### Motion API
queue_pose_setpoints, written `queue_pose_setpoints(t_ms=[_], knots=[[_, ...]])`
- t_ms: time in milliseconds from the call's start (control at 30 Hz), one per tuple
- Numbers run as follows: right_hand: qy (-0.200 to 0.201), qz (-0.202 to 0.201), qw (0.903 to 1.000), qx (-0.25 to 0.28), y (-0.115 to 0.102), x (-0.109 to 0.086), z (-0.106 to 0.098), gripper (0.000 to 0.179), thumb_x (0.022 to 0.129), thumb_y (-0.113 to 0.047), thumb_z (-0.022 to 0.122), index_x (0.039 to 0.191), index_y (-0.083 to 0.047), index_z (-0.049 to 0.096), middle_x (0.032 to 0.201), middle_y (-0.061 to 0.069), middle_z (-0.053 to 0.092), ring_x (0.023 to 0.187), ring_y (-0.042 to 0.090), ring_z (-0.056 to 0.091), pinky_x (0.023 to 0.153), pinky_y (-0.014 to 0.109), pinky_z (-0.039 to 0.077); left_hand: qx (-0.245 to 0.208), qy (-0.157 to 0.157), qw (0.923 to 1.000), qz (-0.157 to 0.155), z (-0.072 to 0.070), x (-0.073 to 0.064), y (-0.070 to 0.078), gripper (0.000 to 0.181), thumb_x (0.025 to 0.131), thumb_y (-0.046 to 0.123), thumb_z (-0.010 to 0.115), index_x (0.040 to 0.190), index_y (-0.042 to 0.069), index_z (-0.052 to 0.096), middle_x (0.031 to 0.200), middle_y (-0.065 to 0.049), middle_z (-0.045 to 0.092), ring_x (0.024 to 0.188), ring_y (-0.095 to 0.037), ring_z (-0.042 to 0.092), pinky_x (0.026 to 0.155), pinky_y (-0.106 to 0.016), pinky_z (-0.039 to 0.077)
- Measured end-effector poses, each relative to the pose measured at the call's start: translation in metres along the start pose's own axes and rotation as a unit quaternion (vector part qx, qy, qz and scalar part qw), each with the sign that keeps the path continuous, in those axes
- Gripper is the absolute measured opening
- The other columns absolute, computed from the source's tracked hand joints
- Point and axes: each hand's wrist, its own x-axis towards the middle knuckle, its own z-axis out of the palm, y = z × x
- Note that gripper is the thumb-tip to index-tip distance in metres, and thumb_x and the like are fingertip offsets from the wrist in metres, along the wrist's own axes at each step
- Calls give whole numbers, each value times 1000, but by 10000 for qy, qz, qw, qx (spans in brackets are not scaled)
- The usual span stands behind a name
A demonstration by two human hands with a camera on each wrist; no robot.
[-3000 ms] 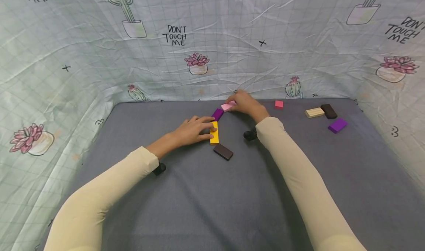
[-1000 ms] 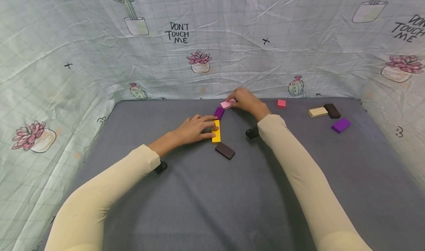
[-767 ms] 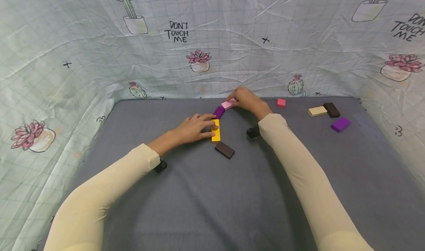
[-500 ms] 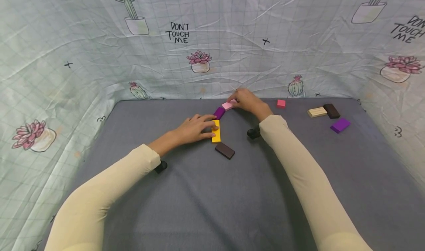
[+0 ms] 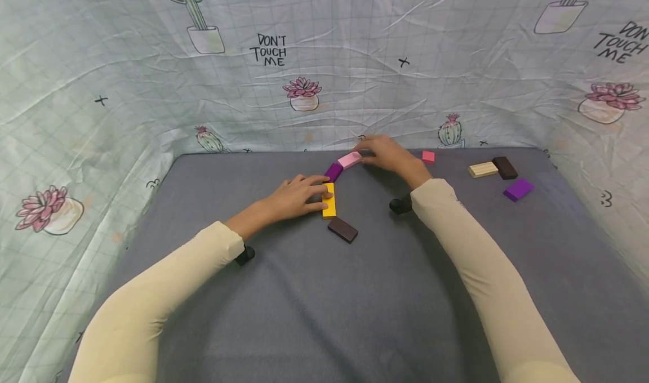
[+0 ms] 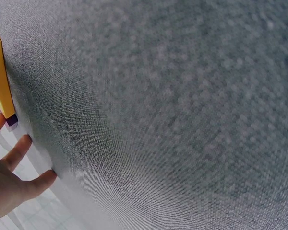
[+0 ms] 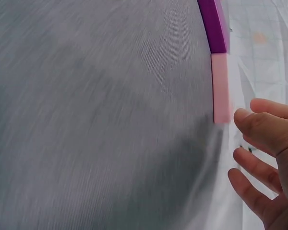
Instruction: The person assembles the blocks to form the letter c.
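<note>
Four flat blocks lie in a curved line on the grey mat [image 5: 284,310]: a dark brown block [image 5: 342,230], a yellow block [image 5: 328,200], a purple block [image 5: 333,172] and a pink block [image 5: 350,159]. My left hand [image 5: 303,194] lies flat, its straight fingers resting on the yellow block's left side. The right hand [image 5: 381,151] hovers just right of the pink block with relaxed fingers and holds nothing. In the right wrist view the fingertips [image 7: 252,120] are almost at the end of the pink block [image 7: 221,88], which abuts the purple block [image 7: 214,24]. The left wrist view catches the yellow block [image 6: 0,76].
At the back right lie a small red block [image 5: 428,156], a pale wooden block [image 5: 482,169], another dark brown block [image 5: 505,168] and a second purple block [image 5: 517,190]. A cactus-print cloth [image 5: 324,79] walls in the mat on three sides.
My right hand has let go of the pink block and slid a little to the right, leaving that block fully in view. The left hand has stayed on the yellow block.
</note>
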Motion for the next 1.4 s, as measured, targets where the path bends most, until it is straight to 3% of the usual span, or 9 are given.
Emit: queue_pose_setpoints(t_ms=[467,733,867,1100,1400], knots=[[331,510,9981,-79,52,-97,-48,32,96,-7,70,126,3,66,126,24,66,116,43,61,98,58,45,-62,98,9999,91,2,0,-2,34,102,46,59,131,31,66,162,1,36,133,-37,43,98,-63,39],[165,996,9941,-399,72,-154,-68,35,96,-10,70,128,2,66,127,26,66,117,44,60,97,60,45,-106,161,9997,145,3,0,-2,33,102,45,59,131,30,66,162,2,37,130,-35,44,93,-60,41],[148,1227,9909,-538,86,-179,-74,35,98,-13,68,130,0,65,127,28,65,115,47,61,94,62,45,-98,163,9997,133,3,0,-2,31,103,45,59,129,31,66,162,2,37,130,-35,44,94,-61,41],[631,1307,9864,-770,105,-216,-79,31,94,-12,72,122,1,68,111,26,70,100,45,66,88,62,46,-107,136,9998,117,3,0,-1,31,102,45,60,129,31,66,161,2,37,133,-35,43,92,-59,41],[339,1659,9828,-735,128,-252,-77,36,94,-10,72,121,12,62,115,37,64,105,54,61,90,65,45,-110,158,9997,126,4,0,-3,31,102,45,60,129,32,66,162,2,37,134,-34,42,94,-61,41]])
